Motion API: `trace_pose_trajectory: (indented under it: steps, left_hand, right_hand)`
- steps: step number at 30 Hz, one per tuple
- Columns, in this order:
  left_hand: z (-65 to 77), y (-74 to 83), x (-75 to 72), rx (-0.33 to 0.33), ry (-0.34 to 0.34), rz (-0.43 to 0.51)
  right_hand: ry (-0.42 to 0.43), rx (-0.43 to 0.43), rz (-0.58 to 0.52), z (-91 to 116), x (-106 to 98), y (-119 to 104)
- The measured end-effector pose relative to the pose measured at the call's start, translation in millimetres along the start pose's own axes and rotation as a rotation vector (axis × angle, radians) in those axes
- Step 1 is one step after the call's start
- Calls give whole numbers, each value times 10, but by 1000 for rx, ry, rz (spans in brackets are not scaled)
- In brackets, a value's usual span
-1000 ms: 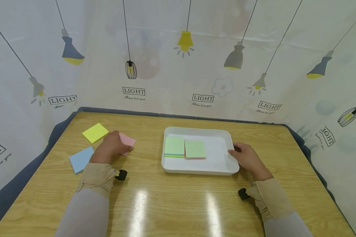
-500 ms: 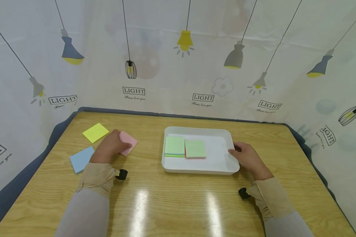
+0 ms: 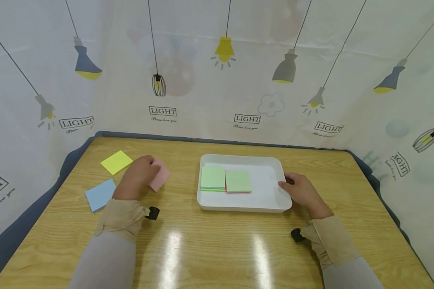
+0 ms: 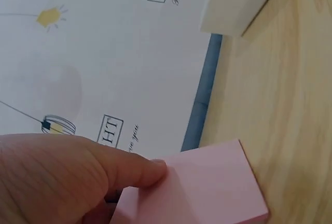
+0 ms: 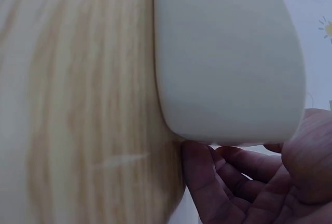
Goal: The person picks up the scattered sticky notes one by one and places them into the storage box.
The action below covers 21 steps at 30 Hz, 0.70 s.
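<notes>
A pink sticky note pad (image 3: 161, 176) is pinched in my left hand (image 3: 138, 176), left of the tray. In the left wrist view the thumb lies on top of the pink pad (image 4: 207, 185); the fingers beneath are mostly hidden. My right hand (image 3: 304, 193) grips the right end of a white tray (image 3: 267, 188), thumb at the rim and fingers against the outer wall. Inside the tray, two light-green-topped stacks of sticky notes sit side by side, the left stack (image 3: 212, 177) and the right stack (image 3: 238, 182). Blue and bright green edges show under the left one, red under the right.
A yellow sticky note pad (image 3: 116, 162) and a blue sticky note pad (image 3: 99, 195) lie on the wooden table (image 3: 217, 249), left of my left hand. A patterned cloth (image 3: 209, 92) with lamp prints hangs behind the table's far edge.
The pink pad has turned in my left hand and shifted slightly right with it. My right hand and the tray stay put.
</notes>
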<state>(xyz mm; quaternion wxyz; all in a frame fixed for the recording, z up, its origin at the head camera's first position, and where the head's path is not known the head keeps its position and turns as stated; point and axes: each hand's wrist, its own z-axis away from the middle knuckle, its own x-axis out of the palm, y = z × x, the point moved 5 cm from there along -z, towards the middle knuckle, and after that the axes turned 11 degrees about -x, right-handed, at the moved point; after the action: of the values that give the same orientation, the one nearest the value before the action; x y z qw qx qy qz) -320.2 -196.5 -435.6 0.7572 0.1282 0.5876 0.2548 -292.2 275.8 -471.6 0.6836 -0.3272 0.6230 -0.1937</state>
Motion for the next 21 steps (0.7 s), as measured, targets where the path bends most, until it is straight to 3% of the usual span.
trace_pose_trajectory:
  steps: [10,21]
  left_hand:
    - [204,384,-92,81,74,-68]
    - [404,894,-127,176,178,-15]
  right_hand:
    - [-4,-2,-6,-8,-2,10]
    - [-7,-30,19,8,-14,-32]
